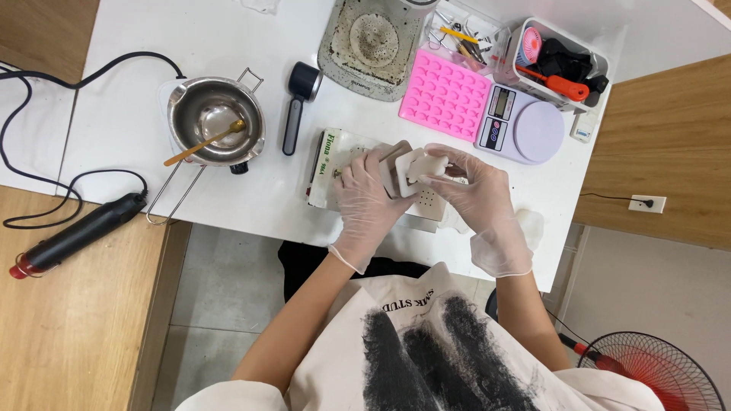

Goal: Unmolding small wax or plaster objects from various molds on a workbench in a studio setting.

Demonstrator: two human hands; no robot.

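Holding a small white mould piece (423, 167) between both gloved hands above the white worktop (228, 38), near its front edge. Left hand (364, 199) clenched around a pale square block (397, 164), fingers curled over its left side; right hand (480, 199) grasping the white piece from the right, fingertips (440, 176) pinching it. Both in thin clear gloves. Under the hands, a printed packet (329, 164) lying flat. To the left, a steel melting pot (216, 120) with a wooden stick (204, 142) resting inside, and a black scoop (297, 103) just beside it. Behind the hands, a pink silicone mould (445, 94) touching a pale purple kitchen scale (525, 125), with a bin of tools (556, 65) beyond. Far left, a black heat gun (76, 232) off the worktop's edge on a wooden surface.
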